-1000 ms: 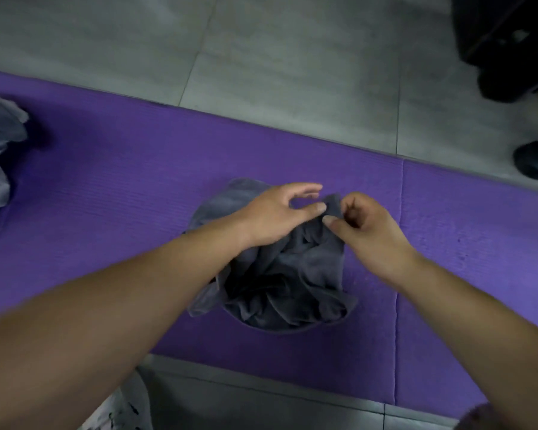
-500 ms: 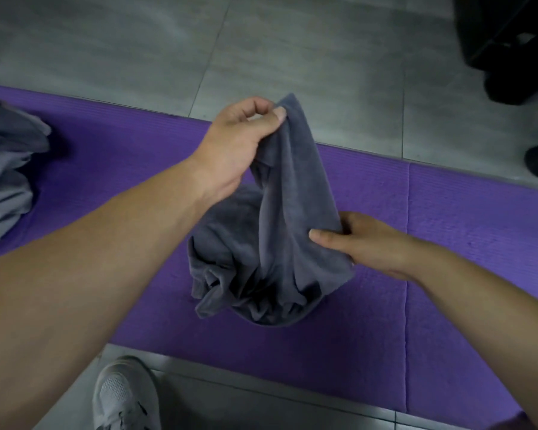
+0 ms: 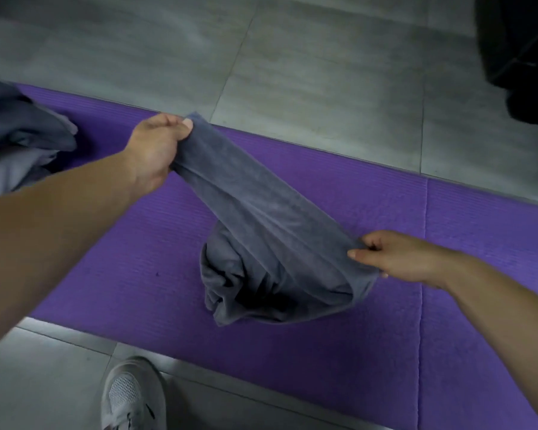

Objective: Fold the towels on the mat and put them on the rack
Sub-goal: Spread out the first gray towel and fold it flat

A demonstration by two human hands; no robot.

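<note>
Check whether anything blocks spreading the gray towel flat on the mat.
Nothing visible does. The left hand and right hand grip the gray towel over the purple mat; the pile of other towels lies apart at the mat's left end. The rack is out of view.

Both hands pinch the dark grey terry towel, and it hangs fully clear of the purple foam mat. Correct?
In the head view the left hand and right hand do pinch the dark grey terry towel, but its lower part lies bunched on the purple foam mat.
</note>
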